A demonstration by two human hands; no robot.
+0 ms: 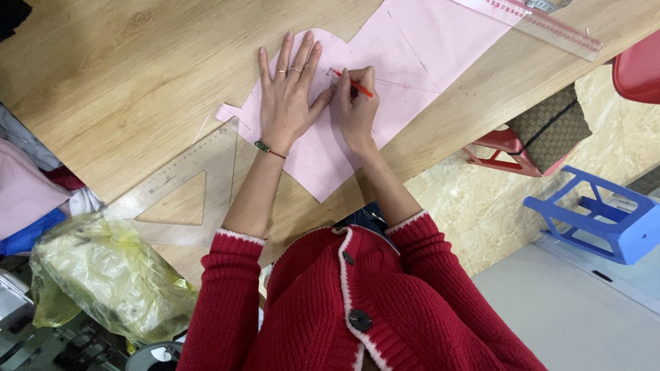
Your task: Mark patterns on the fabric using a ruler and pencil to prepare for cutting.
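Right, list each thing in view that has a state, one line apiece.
left hand: flat, fingers spread, pressing the pink sheet
right hand: closed around the red pencil
red pencil: held, tip on the sheet
pink sheet: lying flat on the wooden table, cut to shape
triangle ruler: flat, unheld
straight ruler: flat, unheld
yellow plastic bag: crumpled
blue stool: tipped over

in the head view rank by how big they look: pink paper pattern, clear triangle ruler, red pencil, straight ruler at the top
1. pink paper pattern
2. clear triangle ruler
3. straight ruler, partly cut off by the frame edge, so its rank is unsure
4. red pencil, mostly hidden in the right hand
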